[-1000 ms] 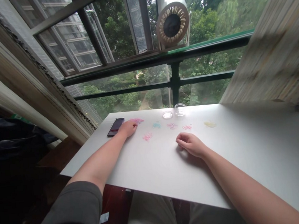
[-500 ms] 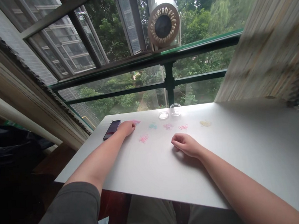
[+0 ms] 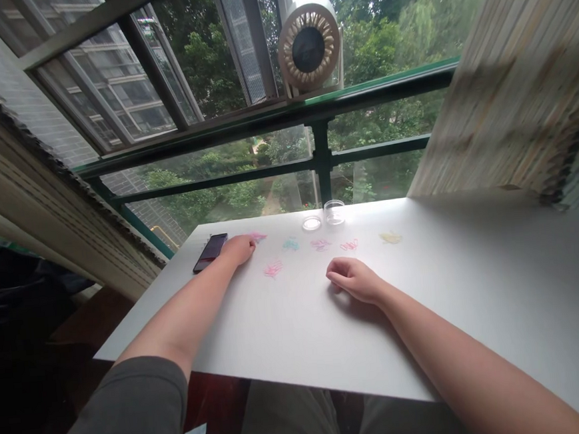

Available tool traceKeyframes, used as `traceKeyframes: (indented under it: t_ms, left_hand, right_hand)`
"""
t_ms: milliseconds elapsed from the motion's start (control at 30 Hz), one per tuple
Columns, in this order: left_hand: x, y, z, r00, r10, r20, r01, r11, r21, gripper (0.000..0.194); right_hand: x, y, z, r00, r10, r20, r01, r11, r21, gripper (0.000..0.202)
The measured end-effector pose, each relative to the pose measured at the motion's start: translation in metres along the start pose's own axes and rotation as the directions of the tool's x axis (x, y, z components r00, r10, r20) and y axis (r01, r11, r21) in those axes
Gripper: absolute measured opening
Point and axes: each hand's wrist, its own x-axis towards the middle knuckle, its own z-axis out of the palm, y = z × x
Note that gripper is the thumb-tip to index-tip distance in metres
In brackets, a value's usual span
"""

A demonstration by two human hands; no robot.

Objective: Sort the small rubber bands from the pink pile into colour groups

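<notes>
My left hand point(image 3: 240, 249) reaches to the far left of the white table, its fingers curled down beside a pink-purple pile of paper clips point(image 3: 258, 237). Whatever its fingertips pinch is hidden. Nearer the middle my right hand point(image 3: 353, 279) rests on its side, loosely closed, with nothing showing in it. Around them lie small piles of thin clips: pink ones point(image 3: 273, 269), teal ones point(image 3: 290, 243), purple ones point(image 3: 320, 244), red ones point(image 3: 349, 245) and yellow ones point(image 3: 390, 237). Their exact shapes are blurred.
A dark phone point(image 3: 211, 252) lies left of my left hand. At the back edge stand a clear round tub point(image 3: 335, 213) and a clear lid point(image 3: 312, 223). Behind the white table point(image 3: 278, 331) are a green railing point(image 3: 321, 154), a window and a round fan point(image 3: 309, 49). Curtains hang on both sides.
The whole view has shifted slightly, so the table and piles appear a little further left. Both hands keep nearly the same places and poses on the table.
</notes>
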Motion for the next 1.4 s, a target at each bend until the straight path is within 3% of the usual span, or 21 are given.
traceKeyframes:
  t_ms: [533,767,900,1067,1200,1300,1400]
  left_hand:
    - [-0.003,0.008,-0.009,0.998,0.056,0.023,-0.056,0.998,0.011,0.015]
    - [-0.001,0.016,-0.011,0.998,0.056,-0.027,-0.058,0.996,-0.062,0.010]
    - [-0.007,0.045,-0.015,0.991,0.086,-0.103,-0.105,0.977,-0.185,0.017]
    - [-0.031,0.110,-0.016,0.954,0.248,-0.169,-0.292,0.893,-0.343,0.020]
    - [-0.052,0.153,-0.012,0.873,0.354,-0.335,-0.486,0.675,-0.555,0.014]
    - [-0.064,0.171,-0.002,0.861,0.311,-0.402,-0.507,0.575,-0.642,0.009]
    - [-0.070,0.175,0.010,0.857,0.299,-0.419,-0.515,0.509,-0.689,0.007]
  right_hand:
    - [-0.001,0.001,-0.001,1.000,0.001,0.006,-0.001,1.000,-0.009,0.010]
    - [-0.001,0.001,0.000,1.000,-0.001,0.008,0.001,1.000,0.002,0.010]
    - [0.001,0.004,0.001,1.000,-0.020,0.010,0.020,1.000,0.005,0.010]
    - [0.002,0.009,0.003,0.998,-0.052,-0.016,0.054,0.990,0.128,0.016]
    - [0.003,0.011,0.003,0.993,-0.068,-0.094,0.084,0.981,0.175,0.025]
    - [0.004,0.013,0.004,0.989,-0.080,-0.124,0.103,0.976,0.191,0.025]
    - [0.005,0.015,0.006,0.981,-0.096,-0.167,0.125,0.976,0.176,0.018]
